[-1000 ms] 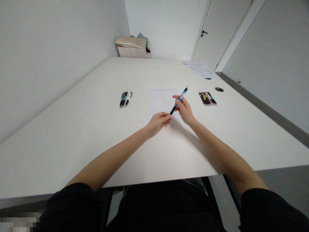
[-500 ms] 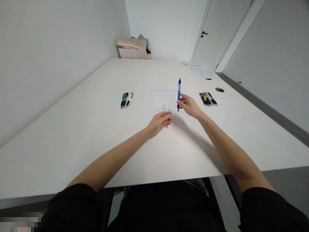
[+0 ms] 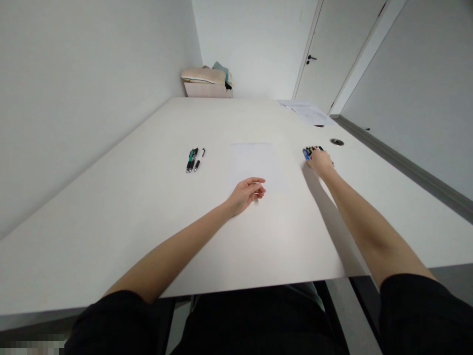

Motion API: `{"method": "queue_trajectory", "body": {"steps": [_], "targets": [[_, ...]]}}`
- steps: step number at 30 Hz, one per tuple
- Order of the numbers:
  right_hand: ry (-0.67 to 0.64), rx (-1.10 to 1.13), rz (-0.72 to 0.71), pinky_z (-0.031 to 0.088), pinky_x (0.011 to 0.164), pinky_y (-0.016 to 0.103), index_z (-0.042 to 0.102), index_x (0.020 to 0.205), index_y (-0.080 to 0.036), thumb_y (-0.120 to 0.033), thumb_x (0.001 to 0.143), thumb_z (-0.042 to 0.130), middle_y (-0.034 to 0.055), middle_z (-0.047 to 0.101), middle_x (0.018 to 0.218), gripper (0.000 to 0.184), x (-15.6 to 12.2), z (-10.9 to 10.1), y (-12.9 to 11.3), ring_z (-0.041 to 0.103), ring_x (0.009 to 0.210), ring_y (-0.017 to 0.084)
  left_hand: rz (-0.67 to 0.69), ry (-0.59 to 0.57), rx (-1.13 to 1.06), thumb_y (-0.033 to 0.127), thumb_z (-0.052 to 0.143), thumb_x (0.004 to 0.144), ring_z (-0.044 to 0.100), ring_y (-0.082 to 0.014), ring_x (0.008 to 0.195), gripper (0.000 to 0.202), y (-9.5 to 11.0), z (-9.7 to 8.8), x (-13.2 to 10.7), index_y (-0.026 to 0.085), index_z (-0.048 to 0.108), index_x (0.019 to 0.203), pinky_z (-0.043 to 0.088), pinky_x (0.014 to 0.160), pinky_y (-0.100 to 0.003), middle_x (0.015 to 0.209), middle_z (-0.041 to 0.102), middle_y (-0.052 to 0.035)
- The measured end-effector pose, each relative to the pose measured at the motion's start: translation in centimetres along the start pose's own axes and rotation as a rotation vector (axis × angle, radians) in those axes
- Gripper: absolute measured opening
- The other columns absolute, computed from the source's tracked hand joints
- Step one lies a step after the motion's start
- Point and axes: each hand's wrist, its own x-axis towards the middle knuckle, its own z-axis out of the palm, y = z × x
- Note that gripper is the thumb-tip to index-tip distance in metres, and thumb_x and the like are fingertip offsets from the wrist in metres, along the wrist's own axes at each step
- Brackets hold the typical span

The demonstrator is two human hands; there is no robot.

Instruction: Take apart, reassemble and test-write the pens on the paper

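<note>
Past the table's near edge (image 3: 236,284): wide margins beside the paper (image 3: 254,161)

At twelve o'clock the left hand (image 3: 245,195) lies loosely parted. Farther, at one, the right hand (image 3: 320,161) meets the blue pen (image 3: 306,154); whether it grips, I cannot tell.

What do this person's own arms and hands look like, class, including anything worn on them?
Short, plain black fabric sleeves leave the forearms bare. The left hand and right hand are ungloved, and no watch or bracelet shows on either wrist.
</note>
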Motion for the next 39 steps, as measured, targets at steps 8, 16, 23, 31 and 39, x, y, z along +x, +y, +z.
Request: {"method": "queue_trajectory", "body": {"steps": [8,16,23,31,39], "targets": [[0.01,-0.06,0.074,0.048,0.08,0.047,0.066,0.104,-0.008,-0.012,0.078,0.052,0.0248,0.062,0.109,0.03,-0.4,0.3,-0.6,0.062,0.099,0.035,0.003,-0.009,0.008,0.022,0.069,0.071,0.056,-0.0095,0.06,0.02,-0.1,0.0,0.2,0.011,0.062,0.087,0.041,0.063,-0.025,0.067,0.062,-0.002],[0.102,0.022,-0.006,0.046,0.082,0.042,0.067,0.095,-0.01,-0.021,0.08,0.049,0.0225,0.061,0.113,0.026,-1.6,-0.4,-1.5,0.06,0.102,0.032,0.007,-0.021,-0.001,0.024,0.071,0.069,0.055,-0.0096,0.059,0.021,-0.1,0.0,0.2,0.011,0.063,0.083,0.042,0.061,-0.024,0.066,0.062,-0.0022],[-0.054,0.81,-0.056,0.039,0.053,0.025,0.055,0.061,-0.018,-0.03,0.072,0.053,0.0009,0.055,0.052,0.016,-8.3,-0.4,-7.4,0.05,0.051,0.013,0.032,0.036,0.034,0.032,0.071,0.067,0.05,-0.0073,0.055,0.025,0.1,0.5,-0.2,0.013,0.056,0.063,0.038,0.055,-0.022,0.059,0.056,0.0001],[-0.55,1.686,-0.071,0.015,0.036,0.019,0.034,0.05,-0.02,-0.036,0.065,0.065,-0.0088,0.033,0.039,0.037,-14.5,0.0,-10.3,0.025,0.034,0.003,0.143,0.089,0.273,0.028,0.064,0.066,0.033,-0.0052,0.042,0.02,-0.7,0.2,-0.3,0.016,0.05,0.056,0.022,0.046,-0.022,0.044,0.043,0.0054],[-0.692,1.61,-0.094,0.015,0.037,0.019,0.037,0.05,-0.02,-0.032,0.065,0.065,-0.0084,0.033,0.04,0.034,-14.6,-0.4,-10.0,0.024,0.035,0.003,0.222,0.156,0.377,0.028,0.059,0.066,0.033,-0.0063,0.044,0.02,-0.6,0.8,-0.3,0.017,0.049,0.053,0.024,0.048,-0.023,0.045,0.041,0.0054]]}}
